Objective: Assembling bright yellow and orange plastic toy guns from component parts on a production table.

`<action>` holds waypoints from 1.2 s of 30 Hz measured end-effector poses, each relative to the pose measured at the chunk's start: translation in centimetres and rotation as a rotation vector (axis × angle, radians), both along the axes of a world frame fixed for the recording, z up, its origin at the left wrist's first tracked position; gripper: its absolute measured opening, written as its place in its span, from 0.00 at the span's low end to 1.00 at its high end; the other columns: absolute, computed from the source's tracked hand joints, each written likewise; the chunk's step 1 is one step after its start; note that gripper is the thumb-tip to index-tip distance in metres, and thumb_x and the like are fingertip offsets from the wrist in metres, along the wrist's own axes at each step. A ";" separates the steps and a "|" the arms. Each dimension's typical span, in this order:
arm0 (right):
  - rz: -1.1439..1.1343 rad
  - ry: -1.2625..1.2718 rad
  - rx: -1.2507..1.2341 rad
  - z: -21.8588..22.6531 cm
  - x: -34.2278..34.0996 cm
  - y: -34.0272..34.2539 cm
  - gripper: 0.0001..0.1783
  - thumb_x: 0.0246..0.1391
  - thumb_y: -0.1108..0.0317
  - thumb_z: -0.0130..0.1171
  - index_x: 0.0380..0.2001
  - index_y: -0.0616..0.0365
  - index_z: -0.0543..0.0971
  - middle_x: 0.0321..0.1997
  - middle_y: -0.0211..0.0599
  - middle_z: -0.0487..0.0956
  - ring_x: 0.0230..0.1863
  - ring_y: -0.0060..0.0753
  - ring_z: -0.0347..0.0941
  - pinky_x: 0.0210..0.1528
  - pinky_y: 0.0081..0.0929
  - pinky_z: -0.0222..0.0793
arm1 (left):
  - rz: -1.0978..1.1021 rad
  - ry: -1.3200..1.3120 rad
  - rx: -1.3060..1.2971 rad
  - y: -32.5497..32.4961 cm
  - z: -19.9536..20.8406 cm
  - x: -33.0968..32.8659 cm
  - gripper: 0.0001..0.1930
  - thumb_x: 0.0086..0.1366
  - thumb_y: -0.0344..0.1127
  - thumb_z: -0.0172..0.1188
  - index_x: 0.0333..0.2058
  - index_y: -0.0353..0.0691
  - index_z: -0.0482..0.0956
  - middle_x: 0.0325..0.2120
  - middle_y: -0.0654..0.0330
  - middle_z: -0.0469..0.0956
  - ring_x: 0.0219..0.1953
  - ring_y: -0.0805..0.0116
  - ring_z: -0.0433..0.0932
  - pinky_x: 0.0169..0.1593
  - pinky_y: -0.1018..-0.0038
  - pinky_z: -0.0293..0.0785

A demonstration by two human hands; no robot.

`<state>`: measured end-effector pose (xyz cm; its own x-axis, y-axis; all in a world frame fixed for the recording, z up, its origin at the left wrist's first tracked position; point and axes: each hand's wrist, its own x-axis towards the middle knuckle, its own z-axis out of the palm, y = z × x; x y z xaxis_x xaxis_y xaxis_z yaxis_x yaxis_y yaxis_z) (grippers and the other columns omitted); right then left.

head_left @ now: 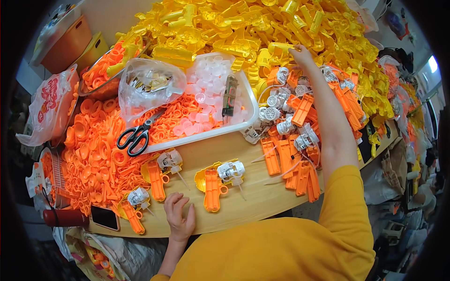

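My left hand [180, 218] rests on the table's front edge, its fingers loosely bent and apart, with nothing in it. Beside it lie three part-built toy guns: one [212, 191] to its right, another [157, 180] above it, and a third [133, 216] to its left. Each has a yellow half-shell, an orange grip and a white mechanism. My right arm stretches far forward over a heap of orange battery housings [286, 157] wired to white mechanisms. At the near edge of the yellow pile, my right hand [302, 56] pinches a yellow plastic shell [278, 47].
A large pile of yellow shells [225, 30] covers the table's back. A white tray [199, 137] holds pale caps, small orange parts and a bag [150, 79]. Black scissors [136, 138] lie at its corner. Orange pieces [89, 159], a phone [105, 218] and a red bottle [65, 218] are at left.
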<state>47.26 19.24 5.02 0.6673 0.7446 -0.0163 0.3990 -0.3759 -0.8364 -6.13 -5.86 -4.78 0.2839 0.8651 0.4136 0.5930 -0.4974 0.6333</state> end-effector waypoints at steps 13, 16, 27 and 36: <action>-0.071 0.462 0.427 -0.3 0.9 -2.9 0.12 0.51 0.68 0.58 0.36 0.63 0.70 0.32 0.36 0.74 0.27 0.31 0.75 0.30 0.27 0.77 | -0.024 0.005 0.036 0.2 -0.3 0.3 0.10 0.48 0.20 0.60 0.31 0.35 0.73 0.36 0.53 0.72 0.44 0.52 0.71 0.48 0.63 0.67; -0.107 0.409 0.436 -0.8 0.8 -3.5 0.08 0.51 0.72 0.55 0.34 0.62 0.71 0.33 0.37 0.74 0.27 0.31 0.74 0.29 0.27 0.76 | -0.029 0.009 0.042 0.2 -0.2 0.3 0.09 0.48 0.20 0.60 0.30 0.36 0.74 0.35 0.54 0.73 0.44 0.53 0.71 0.48 0.64 0.67; -0.265 0.710 0.622 -1.3 0.1 -4.8 0.13 0.47 0.78 0.49 0.39 0.61 0.70 0.39 0.42 0.70 0.38 0.38 0.70 0.36 0.39 0.74 | -0.039 0.020 0.086 0.2 -0.2 0.4 0.09 0.48 0.21 0.60 0.29 0.36 0.74 0.32 0.54 0.73 0.42 0.54 0.72 0.47 0.64 0.66; -0.200 1.040 0.885 2.2 0.9 -6.5 0.19 0.47 0.80 0.45 0.45 0.60 0.64 0.43 0.46 0.66 0.40 0.44 0.66 0.42 0.41 0.70 | -0.032 0.017 0.096 0.3 -0.1 0.6 0.08 0.49 0.21 0.60 0.29 0.36 0.74 0.31 0.54 0.74 0.41 0.54 0.72 0.46 0.64 0.66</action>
<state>48.19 12.79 7.20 0.7356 0.6617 -0.1449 -0.5480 0.4556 -0.7015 -5.51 -5.60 -4.87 0.3184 0.8119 0.4894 0.5859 -0.5744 0.5717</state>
